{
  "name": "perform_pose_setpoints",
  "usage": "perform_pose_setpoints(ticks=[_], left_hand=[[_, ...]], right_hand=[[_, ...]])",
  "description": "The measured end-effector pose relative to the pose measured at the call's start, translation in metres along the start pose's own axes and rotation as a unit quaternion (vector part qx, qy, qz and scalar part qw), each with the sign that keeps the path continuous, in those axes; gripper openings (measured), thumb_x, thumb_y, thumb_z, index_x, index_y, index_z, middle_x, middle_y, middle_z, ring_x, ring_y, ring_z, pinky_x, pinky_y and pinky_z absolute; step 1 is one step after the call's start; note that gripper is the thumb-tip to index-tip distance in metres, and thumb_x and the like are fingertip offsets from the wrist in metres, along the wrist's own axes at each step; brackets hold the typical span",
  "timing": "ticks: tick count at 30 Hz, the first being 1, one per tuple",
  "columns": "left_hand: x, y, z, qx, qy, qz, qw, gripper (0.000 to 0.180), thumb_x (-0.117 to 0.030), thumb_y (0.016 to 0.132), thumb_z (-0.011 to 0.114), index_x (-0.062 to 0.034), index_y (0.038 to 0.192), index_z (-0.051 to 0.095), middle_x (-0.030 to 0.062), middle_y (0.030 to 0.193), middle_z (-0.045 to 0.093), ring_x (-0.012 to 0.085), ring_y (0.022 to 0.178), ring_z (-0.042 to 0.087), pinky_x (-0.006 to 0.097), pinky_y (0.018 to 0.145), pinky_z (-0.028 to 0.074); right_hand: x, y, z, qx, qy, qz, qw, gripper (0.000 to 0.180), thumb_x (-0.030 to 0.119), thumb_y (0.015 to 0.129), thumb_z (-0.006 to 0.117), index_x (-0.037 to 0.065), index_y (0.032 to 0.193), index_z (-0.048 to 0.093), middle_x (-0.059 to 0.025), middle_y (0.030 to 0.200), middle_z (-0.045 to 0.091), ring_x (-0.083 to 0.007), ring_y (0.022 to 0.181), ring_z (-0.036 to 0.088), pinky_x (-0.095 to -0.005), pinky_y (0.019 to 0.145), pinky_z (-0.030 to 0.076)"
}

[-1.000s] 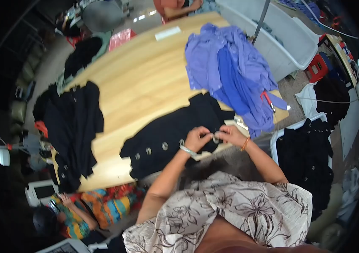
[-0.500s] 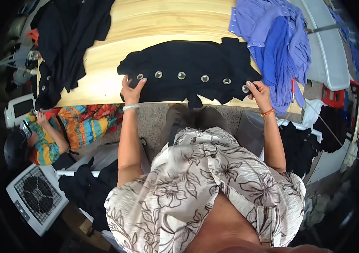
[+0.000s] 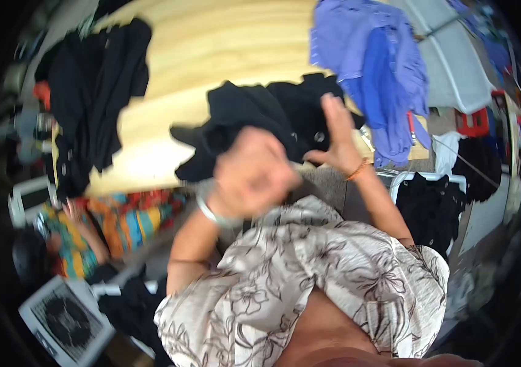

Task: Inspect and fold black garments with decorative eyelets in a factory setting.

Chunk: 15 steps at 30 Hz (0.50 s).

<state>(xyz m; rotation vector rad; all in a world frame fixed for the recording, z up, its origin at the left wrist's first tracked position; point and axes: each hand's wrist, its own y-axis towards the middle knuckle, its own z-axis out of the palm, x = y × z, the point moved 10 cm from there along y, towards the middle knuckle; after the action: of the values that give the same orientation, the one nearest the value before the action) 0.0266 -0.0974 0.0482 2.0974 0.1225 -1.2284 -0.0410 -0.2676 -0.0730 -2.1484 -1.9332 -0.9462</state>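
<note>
A black garment [image 3: 251, 104] lies bunched near the front edge of the wooden table [image 3: 181, 43], a few shiny round buttons showing on its right part. My left hand [image 3: 257, 174], with a pale bracelet at the wrist, is raised in front of the garment's near side. Motion smears it, so its fingers cannot be made out. At the garment's right end is my right hand [image 3: 340, 137], thumb and fingers spread apart and nothing held in them. An orange beaded bracelet circles that wrist.
Purple-blue clothes [image 3: 376, 67] are heaped on the table's right side, more black garments [image 3: 98, 92] on its left. A person in bright patterned clothes [image 3: 89, 226] sits at the left. A white-framed fan [image 3: 68, 315] and a bin of black clothing [image 3: 428, 205] stand nearer me.
The garment was spread flat with a row of buttons facing up and both hands at it; now it is bunched. My left hand has come right and nearer me; my right hand has let go.
</note>
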Motion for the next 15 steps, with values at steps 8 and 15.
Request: perform_pose_setpoints(ticks=[8,15], left_hand=[[-0.108,0.016,0.15,0.284,-0.162,0.282,0.902,0.023,-0.019,0.078,0.071,-0.0062,0.097,0.068,0.0124,0.095,0.057,0.0317,0.096,0.056,0.042,0.082,0.046],[-0.001,0.01,0.159,0.14,0.196,0.2,0.95,0.064,-0.023,0.08,0.074,-0.0043,0.134,0.045,0.022,0.134,0.047,0.0413,0.122,0.043,0.052,0.103,0.032]], right_hand=[[-0.159,-0.054,-0.132,-0.271,-0.226,0.195,0.915,0.096,0.042,0.067,0.077,-0.002,0.141,0.036,-0.0228,0.141,0.041,-0.0377,0.131,0.038,-0.0461,0.106,0.031],[-0.103,-0.41,-0.289,-0.469,-0.321,0.486,0.664,0.088,0.041,0.07,0.076,-0.001,0.138,0.04,-0.0215,0.138,0.045,-0.0354,0.128,0.043,-0.0438,0.104,0.034]])
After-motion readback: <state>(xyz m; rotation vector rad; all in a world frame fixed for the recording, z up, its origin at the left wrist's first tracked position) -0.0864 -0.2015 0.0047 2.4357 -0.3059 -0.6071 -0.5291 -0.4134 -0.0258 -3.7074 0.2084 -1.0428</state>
